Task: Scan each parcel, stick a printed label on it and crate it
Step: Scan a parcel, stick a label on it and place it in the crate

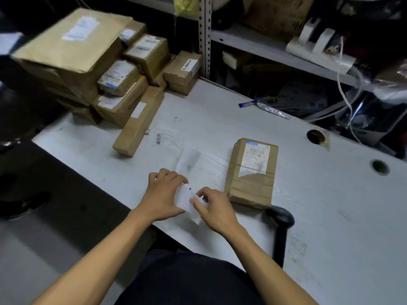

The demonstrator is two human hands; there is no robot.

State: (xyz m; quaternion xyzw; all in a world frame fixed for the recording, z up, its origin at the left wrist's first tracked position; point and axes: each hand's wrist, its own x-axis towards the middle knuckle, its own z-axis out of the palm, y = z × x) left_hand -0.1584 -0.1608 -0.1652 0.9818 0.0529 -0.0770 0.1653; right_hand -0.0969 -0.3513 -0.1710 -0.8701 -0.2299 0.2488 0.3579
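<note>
Both hands hold a small white printed label (184,195) just above the near edge of the white table (330,205). My left hand (164,194) grips its left side with curled fingers. My right hand (212,205) pinches its right edge between thumb and fingertips. A brown cardboard parcel (251,183) with a white shipping sticker lies flat on the table just right of my hands. A black handheld scanner (280,221) lies at the table edge, right of my right hand and in front of the parcel.
A pile of several cardboard parcels (105,69) fills the table's far left, with a long narrow box (138,124) leaning out of it. A foil wrapper (264,107) lies at the far edge. Two cable holes (380,167) pierce the table on the right. Metal shelving (264,47) stands behind.
</note>
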